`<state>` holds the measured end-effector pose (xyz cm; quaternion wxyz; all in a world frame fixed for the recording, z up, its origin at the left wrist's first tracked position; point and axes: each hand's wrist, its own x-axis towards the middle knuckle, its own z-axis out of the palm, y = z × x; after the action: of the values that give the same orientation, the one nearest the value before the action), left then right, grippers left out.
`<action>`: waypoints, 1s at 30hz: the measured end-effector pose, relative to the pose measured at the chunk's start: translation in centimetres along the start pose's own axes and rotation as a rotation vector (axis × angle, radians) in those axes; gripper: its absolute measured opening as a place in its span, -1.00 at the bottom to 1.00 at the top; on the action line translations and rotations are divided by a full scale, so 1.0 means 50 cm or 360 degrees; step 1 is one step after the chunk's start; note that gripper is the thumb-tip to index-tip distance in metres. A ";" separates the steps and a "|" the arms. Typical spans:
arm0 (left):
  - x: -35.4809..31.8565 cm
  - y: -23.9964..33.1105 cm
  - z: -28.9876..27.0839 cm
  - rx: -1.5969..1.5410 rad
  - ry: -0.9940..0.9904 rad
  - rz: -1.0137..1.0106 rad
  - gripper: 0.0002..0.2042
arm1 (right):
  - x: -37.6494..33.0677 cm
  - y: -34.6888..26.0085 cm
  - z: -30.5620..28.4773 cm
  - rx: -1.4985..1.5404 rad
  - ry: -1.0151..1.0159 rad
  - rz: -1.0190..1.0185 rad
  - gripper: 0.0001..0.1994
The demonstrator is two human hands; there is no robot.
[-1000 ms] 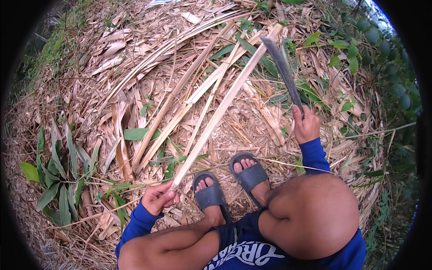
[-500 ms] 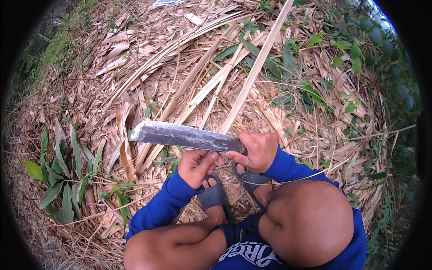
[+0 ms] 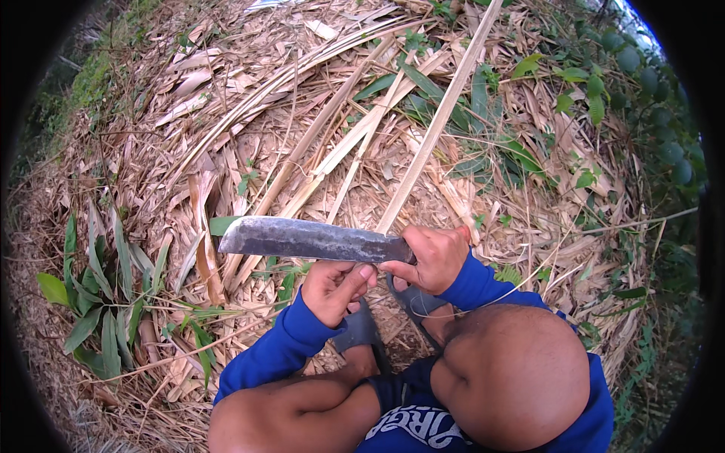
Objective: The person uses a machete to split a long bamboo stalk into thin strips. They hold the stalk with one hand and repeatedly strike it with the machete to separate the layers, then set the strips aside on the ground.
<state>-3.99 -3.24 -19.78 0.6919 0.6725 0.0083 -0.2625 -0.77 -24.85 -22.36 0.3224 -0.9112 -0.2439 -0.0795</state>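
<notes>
A machete with a dark, worn blade lies level across the view, its broad tip to the left. My right hand is wrapped around its handle, which the fingers mostly hide. From the far top edge a long pale bamboo strip slants down and passes behind the blade near the handle. Just below the blade, my left hand is closed, thumb against forefinger, in line with the strip's near end. The blade and fingers hide that end, but hand and strip shift together.
More pale strips lie on ground covered with dry husks and leaves. A leafy green plant grows at the left, shrubs at the right. My sandalled feet and bent knees are close below the hands.
The near end of the strip has shifted slightly right, and my left hand has moved a little right and down with it. The machete sits slightly lower, still in my right hand.
</notes>
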 end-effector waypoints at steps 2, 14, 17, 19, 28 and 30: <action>-0.003 0.002 -0.001 -0.0005 -0.0009 0.0003 -0.69 | -0.001 0.002 0.002 -0.0037 0.0027 0.0023 -0.46; -0.049 -0.022 -0.037 -0.0275 -0.0084 0.0029 -0.58 | -0.013 0.030 -0.025 -0.0095 0.0077 0.0165 -0.51; -0.071 -0.028 -0.055 -0.0250 -0.0064 0.0013 -0.59 | -0.010 0.051 -0.036 -0.0111 0.0139 0.0277 -0.54; -0.091 -0.032 -0.073 -0.0203 -0.0046 -0.0008 -0.59 | -0.006 0.074 -0.051 -0.0113 0.0202 0.0336 -0.56; -0.143 -0.083 -0.123 -0.0207 0.0065 -0.0105 -0.59 | 0.010 0.204 -0.119 -0.0037 0.0606 0.0782 -0.53; -0.112 -0.073 -0.115 -0.0259 0.0088 -0.0084 -0.57 | 0.012 0.152 -0.110 0.0046 0.0552 0.0684 -0.53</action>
<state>-8.21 4.26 -21.67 0.7366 0.6206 0.0664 -0.2605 3.59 -33.15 -22.06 0.3817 -0.9101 0.0126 -0.1607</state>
